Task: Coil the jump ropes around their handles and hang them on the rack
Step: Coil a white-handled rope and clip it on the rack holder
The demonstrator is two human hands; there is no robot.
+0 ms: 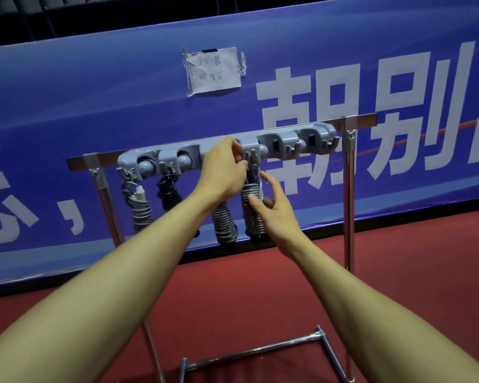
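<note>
Grey on chrome: faced the rack [288, 140] just beyond both hands. Pinched with left hand [221, 172] the top of the coiled jump rope [256, 217] hanging beneath it; touched the coils with right hand [274, 214], fingers spread.

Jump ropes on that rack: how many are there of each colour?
Grey jump ropes: 3
Black jump rope: 1
Total: 4 hanging on the rack
</note>
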